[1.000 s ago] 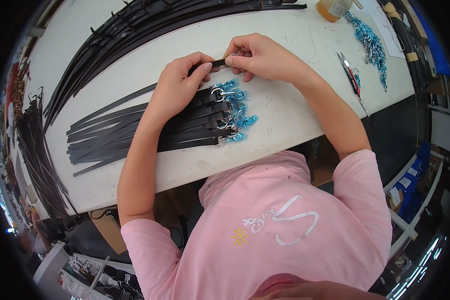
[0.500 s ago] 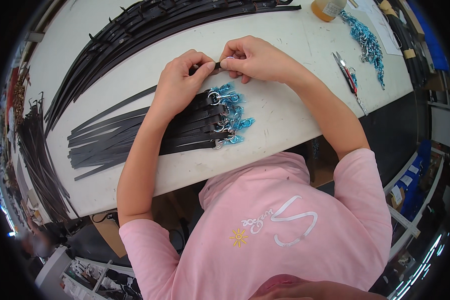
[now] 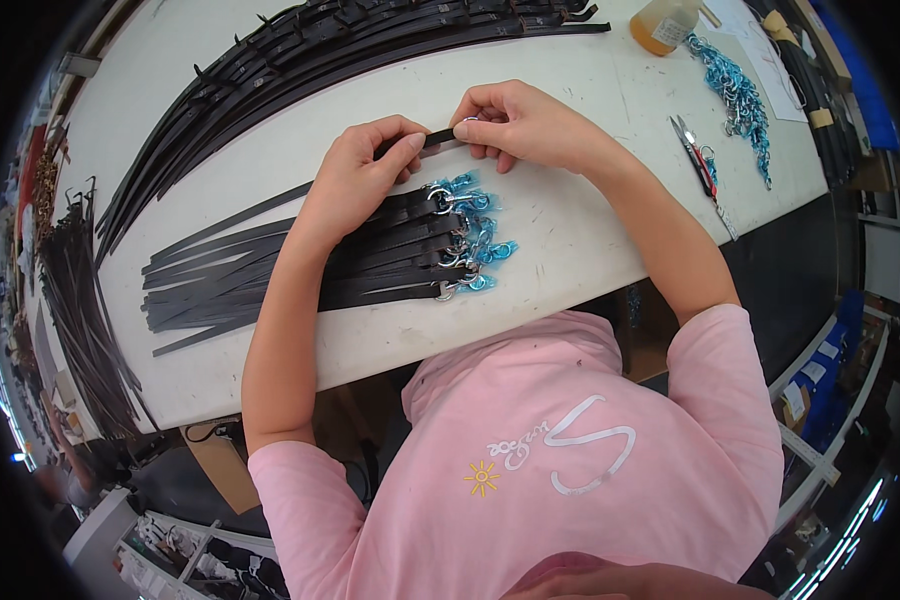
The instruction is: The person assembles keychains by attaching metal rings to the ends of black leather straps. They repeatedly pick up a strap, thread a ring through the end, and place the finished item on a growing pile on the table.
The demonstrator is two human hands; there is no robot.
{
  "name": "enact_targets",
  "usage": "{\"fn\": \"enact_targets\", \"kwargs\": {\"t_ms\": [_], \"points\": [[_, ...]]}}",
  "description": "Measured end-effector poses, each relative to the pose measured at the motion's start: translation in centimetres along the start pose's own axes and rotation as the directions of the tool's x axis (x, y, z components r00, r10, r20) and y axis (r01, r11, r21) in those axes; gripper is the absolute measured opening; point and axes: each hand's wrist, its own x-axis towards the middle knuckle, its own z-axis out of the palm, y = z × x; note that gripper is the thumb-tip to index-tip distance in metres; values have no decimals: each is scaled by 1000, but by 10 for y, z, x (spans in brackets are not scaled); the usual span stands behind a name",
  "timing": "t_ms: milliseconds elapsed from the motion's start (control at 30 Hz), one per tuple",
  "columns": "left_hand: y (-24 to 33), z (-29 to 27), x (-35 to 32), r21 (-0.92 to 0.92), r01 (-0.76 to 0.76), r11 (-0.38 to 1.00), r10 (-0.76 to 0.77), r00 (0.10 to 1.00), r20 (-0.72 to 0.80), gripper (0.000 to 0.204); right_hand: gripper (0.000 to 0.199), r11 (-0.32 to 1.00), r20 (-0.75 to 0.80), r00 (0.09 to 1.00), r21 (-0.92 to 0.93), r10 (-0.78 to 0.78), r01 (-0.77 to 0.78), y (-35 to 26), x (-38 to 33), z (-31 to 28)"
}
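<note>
A short stretch of black strap (image 3: 440, 137) spans the gap between my two hands, above the table. My left hand (image 3: 368, 165) pinches it between thumb and fingers on the left. On the other side my right hand (image 3: 510, 122) grips its right part, where a small shiny bit shows at the fingertips, too small to make out. Below the hands lies a fanned bundle of black straps (image 3: 370, 255), fitted at their right ends with metal rings and clasps (image 3: 470, 225) in blue plastic film. My left forearm crosses over this bundle.
Long black straps with loops (image 3: 300, 65) curve across the far side of the white table (image 3: 550, 250). More thin straps (image 3: 85, 310) hang at the left edge. To the right are red-handled snips (image 3: 698, 165), a heap of blue-wrapped clasps (image 3: 735, 90) and a bottle of amber liquid (image 3: 662, 25).
My hands have drawn slightly apart, so more of the black strap shows between them. The whole view has shifted a little.
</note>
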Motion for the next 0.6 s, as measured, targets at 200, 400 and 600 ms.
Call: {"fn": "enact_targets", "kwargs": {"t_ms": [200,400,600], "points": [[9,-3,-4,82,29,996,-27,999,-24,23,20,993,-49,994,-76,-96,92,0,-3,7],[7,3,-3,28,-51,998,51,999,-16,21,17,938,-16,969,-256,-246,234,2,2,9],[8,7,-5,-82,-2,997,1,1000,-16,20,20,929,-60,955,-259,-290,266,9,2,15]]}}
